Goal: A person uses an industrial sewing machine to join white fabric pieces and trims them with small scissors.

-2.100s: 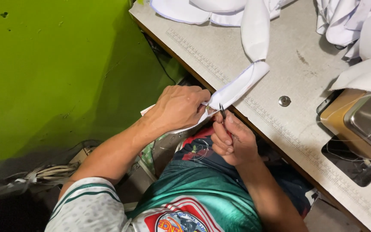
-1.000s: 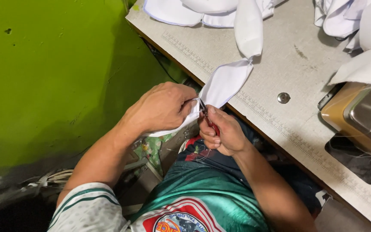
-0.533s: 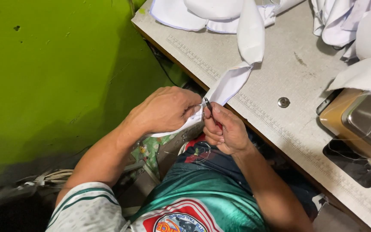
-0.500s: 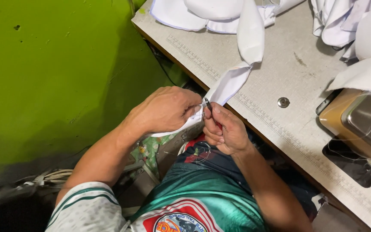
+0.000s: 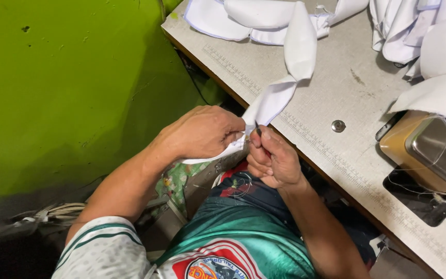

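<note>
White fabric strip (image 5: 277, 95) runs with its long axis from mid-frame diagonally toward the upper right, up over the table edge (image 5: 305, 155). Its lower end is pinched in the left hand (image 5: 202, 133), fingers curled shut around the cloth. Touching just to its right, the right hand (image 5: 274, 161) is closed on a small dark tool (image 5: 258, 132) whose tip meets the fabric's end.

Both hands closed, meeting at centre of frame.
Left hand (image 5: 200, 132) knuckles up, fingers curled under in a pinch, forearm bare and running down-left to a short sleeve. Right hand (image 5: 273, 160) just beside it, fingers folded into a loose fist, thumb pressed forward on top toward the left fingertips; right forearm angles down-right, elbow out of view.
</note>
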